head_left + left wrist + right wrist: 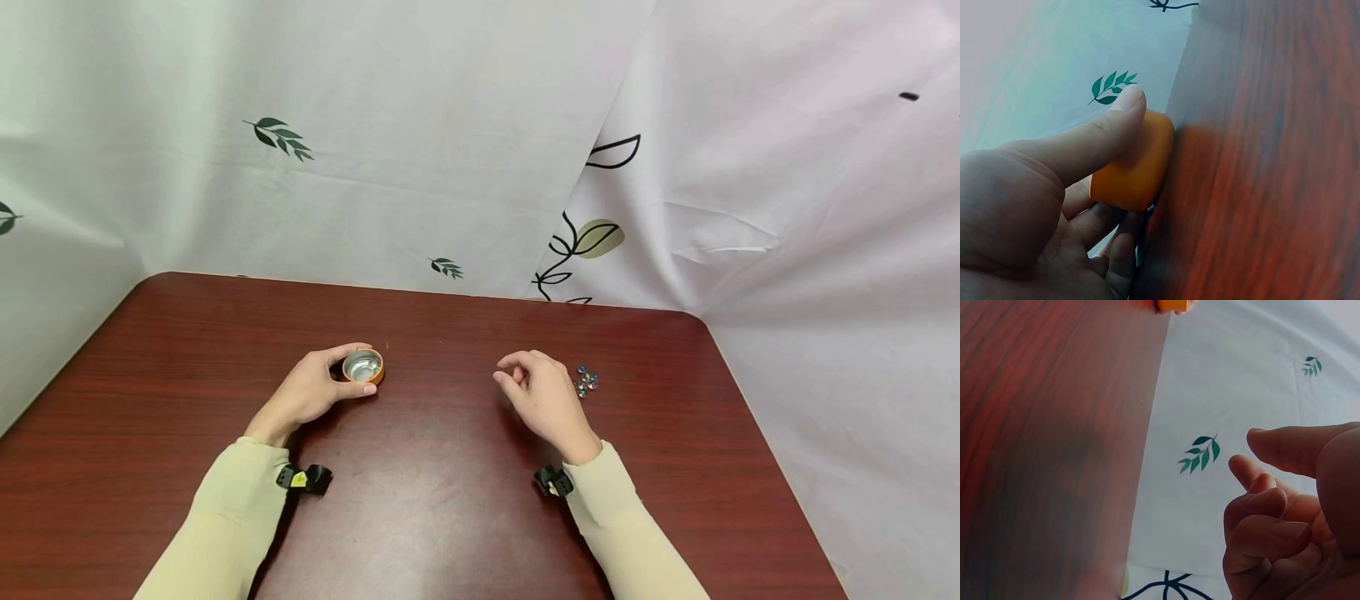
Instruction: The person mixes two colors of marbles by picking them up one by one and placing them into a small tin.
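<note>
My left hand (307,387) grips a small round tin (363,367), thumb on the near side and fingers round the far side. Silvery inside and orange outside, the tin stands upright with its open top facing up. In the left wrist view its orange wall (1132,169) shows close over the table. To the right, my right hand (543,400) hovers over the table with its fingers loosely curled. A gap shows between thumb and forefinger (1244,469) in the right wrist view, with nothing held there. Just beyond this hand lies a cluster of several small shiny glass-like pieces (592,382), partly hidden by it.
Both hands are over a dark red wood-grain table (450,500) with rounded far corners. A white curtain (420,150) printed with leaves hangs along the back and sides. Each wrist wears a black camera strap, such as the left strap (318,479).
</note>
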`<action>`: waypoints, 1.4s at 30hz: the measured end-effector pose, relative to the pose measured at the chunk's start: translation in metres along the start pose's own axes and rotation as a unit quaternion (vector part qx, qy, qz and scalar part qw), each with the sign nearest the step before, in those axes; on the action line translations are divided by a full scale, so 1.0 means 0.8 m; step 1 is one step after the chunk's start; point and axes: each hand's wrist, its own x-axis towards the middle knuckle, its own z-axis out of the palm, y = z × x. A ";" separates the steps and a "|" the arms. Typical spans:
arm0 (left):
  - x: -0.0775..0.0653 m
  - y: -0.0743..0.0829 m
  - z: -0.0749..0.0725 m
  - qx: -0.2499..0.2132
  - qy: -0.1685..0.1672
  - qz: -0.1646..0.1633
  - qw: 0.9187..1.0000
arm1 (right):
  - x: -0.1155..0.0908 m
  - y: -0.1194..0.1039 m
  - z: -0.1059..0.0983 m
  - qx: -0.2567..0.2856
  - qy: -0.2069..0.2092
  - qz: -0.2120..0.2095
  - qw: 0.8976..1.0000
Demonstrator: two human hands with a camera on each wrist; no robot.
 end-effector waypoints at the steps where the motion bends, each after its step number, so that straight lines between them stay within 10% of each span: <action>1: 0.000 0.000 0.000 -0.001 0.000 -0.001 1.000 | -0.001 0.001 -0.001 -0.001 0.002 0.001 1.000; 42: -0.001 0.001 0.000 -0.005 -0.004 -0.005 1.000 | -0.037 0.048 -0.042 -0.034 0.028 0.024 0.999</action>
